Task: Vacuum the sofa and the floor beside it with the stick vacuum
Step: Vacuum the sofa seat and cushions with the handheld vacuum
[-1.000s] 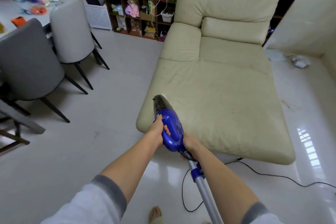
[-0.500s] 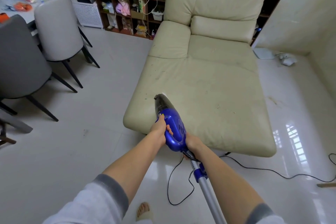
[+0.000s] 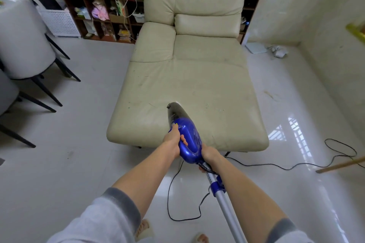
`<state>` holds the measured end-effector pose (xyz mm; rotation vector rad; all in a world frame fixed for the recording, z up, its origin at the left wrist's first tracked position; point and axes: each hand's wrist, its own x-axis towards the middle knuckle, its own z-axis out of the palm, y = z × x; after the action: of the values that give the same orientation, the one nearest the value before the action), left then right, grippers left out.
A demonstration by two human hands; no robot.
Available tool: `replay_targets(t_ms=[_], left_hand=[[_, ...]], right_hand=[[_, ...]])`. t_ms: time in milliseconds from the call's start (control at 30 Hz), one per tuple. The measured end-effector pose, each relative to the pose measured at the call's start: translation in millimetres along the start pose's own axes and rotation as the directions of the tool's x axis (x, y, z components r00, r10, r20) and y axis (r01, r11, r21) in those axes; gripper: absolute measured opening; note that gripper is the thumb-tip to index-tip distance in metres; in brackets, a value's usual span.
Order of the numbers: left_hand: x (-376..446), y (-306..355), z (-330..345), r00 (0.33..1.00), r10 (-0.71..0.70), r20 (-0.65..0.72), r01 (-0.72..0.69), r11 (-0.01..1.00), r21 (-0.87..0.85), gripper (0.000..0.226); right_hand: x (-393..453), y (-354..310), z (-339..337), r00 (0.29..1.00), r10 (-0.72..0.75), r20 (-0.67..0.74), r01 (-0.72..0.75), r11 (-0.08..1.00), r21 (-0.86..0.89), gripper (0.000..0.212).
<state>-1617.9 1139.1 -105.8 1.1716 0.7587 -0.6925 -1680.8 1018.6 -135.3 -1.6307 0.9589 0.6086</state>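
The blue stick vacuum [image 3: 188, 138] is held over the near end of the cream sofa [image 3: 187, 85], its dark nozzle tip at the seat cushion. The left hand [image 3: 173, 142] grips the handle, fingers curled through the loop and thumb up by the switch. The right hand [image 3: 209, 154] wraps the rear of the body where the silver tube [image 3: 227, 207] joins. A black power cord [image 3: 276, 166] trails across the glossy tiled floor [image 3: 79, 163]. 2 grey chairs [image 3: 21, 45] stand at left, a cluttered shelf [image 3: 102, 6] behind.
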Motion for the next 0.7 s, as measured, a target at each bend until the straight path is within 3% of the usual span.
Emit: replay_targets(t_ms=[200,700], left_hand=[[-1.5,-21.2,36.8,0.999,-0.027,0.020,0.026,0.999,0.021,0.037],[-10.4,-51.0,100.4,0.995,-0.067,0.077,0.061,0.995,0.074,0.040]], right_hand=[[5.2,20.0,-32.9,0.999,0.022,-0.050,-0.021,0.999,0.024,0.052],[-0.2,44.1,-98.7,0.994,0.069,-0.086,-0.059,0.992,0.114,0.048]])
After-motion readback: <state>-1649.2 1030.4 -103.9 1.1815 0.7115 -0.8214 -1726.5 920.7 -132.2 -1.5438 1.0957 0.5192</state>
